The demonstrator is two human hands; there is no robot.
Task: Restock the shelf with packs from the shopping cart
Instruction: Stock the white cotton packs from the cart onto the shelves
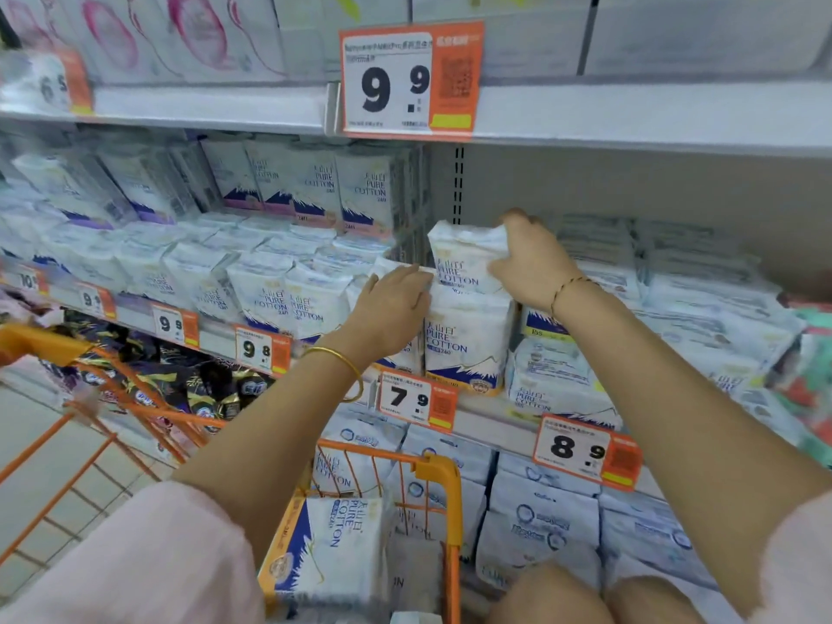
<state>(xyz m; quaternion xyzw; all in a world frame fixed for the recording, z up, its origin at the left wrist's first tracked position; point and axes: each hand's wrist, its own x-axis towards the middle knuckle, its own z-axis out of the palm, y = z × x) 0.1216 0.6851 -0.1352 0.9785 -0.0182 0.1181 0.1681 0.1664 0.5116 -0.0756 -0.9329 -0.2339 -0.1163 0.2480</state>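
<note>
At centre frame, the right hand (533, 263) grips the top right corner of a white "PURE COTTON" pack (463, 263), fingers closed around it, as the pack sits on top of another such pack (466, 344) at the front edge of the middle shelf (490, 418). The left hand (391, 304), fingers extended and nearly flat, presses against the left side of these stacked packs without closing on either. At lower centre, the orange shopping cart (443, 479) holds further packs (333, 547).
</note>
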